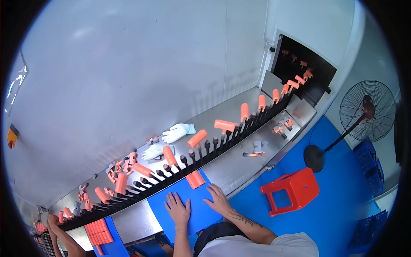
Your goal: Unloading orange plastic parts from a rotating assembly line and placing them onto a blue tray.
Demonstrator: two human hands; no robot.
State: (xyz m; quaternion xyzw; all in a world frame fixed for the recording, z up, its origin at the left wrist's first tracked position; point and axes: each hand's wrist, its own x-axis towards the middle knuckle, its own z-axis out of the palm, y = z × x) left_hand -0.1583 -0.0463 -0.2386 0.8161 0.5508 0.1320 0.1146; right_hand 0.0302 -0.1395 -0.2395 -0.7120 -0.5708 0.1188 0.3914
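Note:
My left hand (177, 210) lies flat on a blue mat (165, 201), its fingers spread and nothing in it. Over the mat's right edge rests my right hand (219, 200), open and empty, its fingertips pointing toward a small group of orange cylindrical parts (196, 180). Those parts lie side by side at the mat's far edge, apart from both hands. Just beyond runs a row of black upright spindles (207, 147). Some spindles carry orange cylindrical pieces, such as one tilted orange piece (197, 138); others stand bare.
White gloves (176, 133) and orange scraps (122, 166) lie behind the spindles. The row enters a dark opening (302, 64) at far right. At left, a co-worker's arm (64, 240) reaches in near stacked orange parts (98, 234). A red stool (293, 190) and a fan (367, 111) stand right.

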